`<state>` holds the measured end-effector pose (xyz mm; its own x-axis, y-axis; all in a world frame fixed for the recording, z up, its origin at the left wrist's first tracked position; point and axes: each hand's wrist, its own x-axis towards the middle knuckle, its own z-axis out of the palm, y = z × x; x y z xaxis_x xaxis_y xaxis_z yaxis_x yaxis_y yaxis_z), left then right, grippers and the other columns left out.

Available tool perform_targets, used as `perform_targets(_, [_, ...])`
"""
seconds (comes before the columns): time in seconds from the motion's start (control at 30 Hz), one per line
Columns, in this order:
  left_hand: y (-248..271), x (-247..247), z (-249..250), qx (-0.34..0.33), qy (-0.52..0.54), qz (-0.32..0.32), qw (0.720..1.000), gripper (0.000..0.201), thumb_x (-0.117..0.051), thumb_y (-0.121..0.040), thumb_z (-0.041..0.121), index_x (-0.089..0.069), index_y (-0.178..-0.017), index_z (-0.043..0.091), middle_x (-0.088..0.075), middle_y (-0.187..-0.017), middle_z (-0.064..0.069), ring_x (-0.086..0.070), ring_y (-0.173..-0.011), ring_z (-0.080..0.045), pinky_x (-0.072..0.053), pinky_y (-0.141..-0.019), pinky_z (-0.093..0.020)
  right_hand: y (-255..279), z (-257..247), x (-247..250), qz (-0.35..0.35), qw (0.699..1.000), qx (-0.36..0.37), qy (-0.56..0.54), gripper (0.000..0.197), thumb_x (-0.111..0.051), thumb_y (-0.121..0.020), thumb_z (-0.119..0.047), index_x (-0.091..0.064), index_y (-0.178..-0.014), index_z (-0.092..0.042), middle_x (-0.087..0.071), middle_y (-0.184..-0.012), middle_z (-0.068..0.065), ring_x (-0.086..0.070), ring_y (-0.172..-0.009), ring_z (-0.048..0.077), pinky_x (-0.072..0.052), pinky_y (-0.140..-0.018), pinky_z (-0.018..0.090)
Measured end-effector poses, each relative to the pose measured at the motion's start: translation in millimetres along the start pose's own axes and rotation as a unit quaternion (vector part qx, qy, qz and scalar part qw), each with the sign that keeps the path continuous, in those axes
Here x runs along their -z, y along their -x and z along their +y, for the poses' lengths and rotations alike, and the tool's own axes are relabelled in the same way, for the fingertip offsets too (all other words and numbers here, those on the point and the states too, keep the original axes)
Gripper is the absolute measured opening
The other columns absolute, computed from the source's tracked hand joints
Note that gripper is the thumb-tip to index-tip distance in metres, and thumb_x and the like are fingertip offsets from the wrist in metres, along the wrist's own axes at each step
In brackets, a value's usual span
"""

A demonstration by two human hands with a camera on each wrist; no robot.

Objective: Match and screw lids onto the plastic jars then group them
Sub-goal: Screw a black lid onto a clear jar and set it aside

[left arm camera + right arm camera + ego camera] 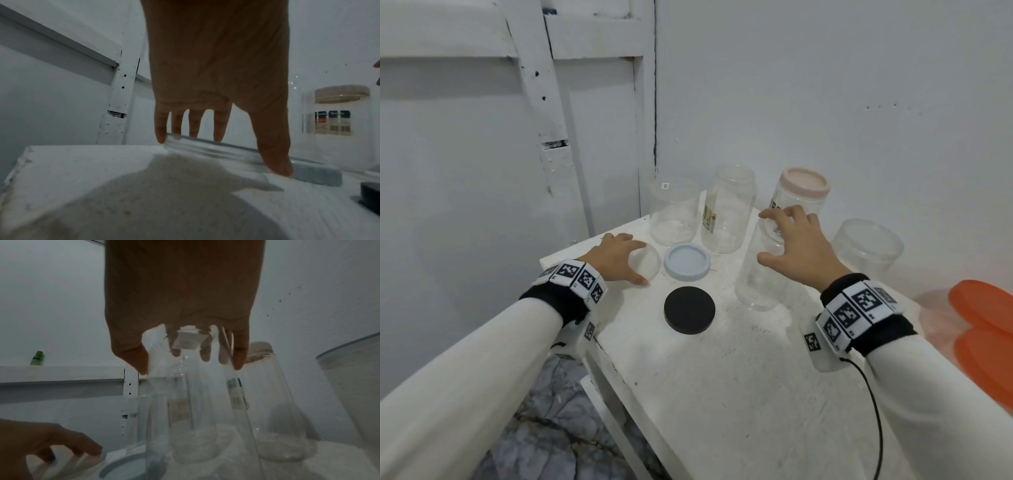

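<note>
My left hand [642, 263] lies over a clear lid [652, 255] at the table's left edge. In the left wrist view its fingertips [218, 138] sit on the far rim of the clear lid [205, 150] and the thumb presses the near rim. My right hand [767, 236] is spread like a claw over the mouth of an open clear jar [760, 284], fingers curled round its rim [156, 402]. A light blue lid [686, 262] and a black lid [689, 310] lie between my hands.
Behind stand a wide open jar [674, 212], a tall open jar [729, 209] and a jar with a pink lid [803, 185]. A wide clear-lidded jar [868, 245] and orange lids [983, 325] are at the right. The wall is close behind.
</note>
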<state>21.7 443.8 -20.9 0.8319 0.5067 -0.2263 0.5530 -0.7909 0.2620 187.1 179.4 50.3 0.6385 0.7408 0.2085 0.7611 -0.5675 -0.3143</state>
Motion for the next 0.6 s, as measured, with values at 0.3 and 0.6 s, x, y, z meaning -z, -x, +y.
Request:
perform_targets(0.3, [2.8, -8.8, 3.5, 0.009, -0.03, -0.044, 0.999, 0.094, -0.067, -0.079, 0.049, -0.011, -0.149, 0.021, 0.001, -0.157, -0.009, -0.003, -0.142, -0.031, -0.015, -0.114, -0.049, 0.2, 1.2, -1.0, 0.003, 1.0, -0.001, -0.013, 0.063, -0.066, -0.073, -0.032, -0.04, -0.131, -0.031, -0.037, -0.129, 0.002, -0.032, -0.115, 0.022, -0.037, -0.082, 0.031])
perform_targets(0.6, [31.0, -3.7, 66.6, -0.229, 0.048, 0.024, 0.972, 0.07, -0.065, -0.085, 0.032, -0.03, -0.143, 0.016, -0.025, -0.15, -0.003, -0.018, -0.137, -0.018, -0.019, -0.109, -0.028, 1.3, 0.0, -0.2, 0.003, 1.0, -0.001, -0.012, 0.064, -0.066, -0.073, -0.031, -0.04, -0.131, -0.031, -0.038, -0.129, 0.002, -0.032, -0.114, 0.023, -0.038, -0.083, 0.031])
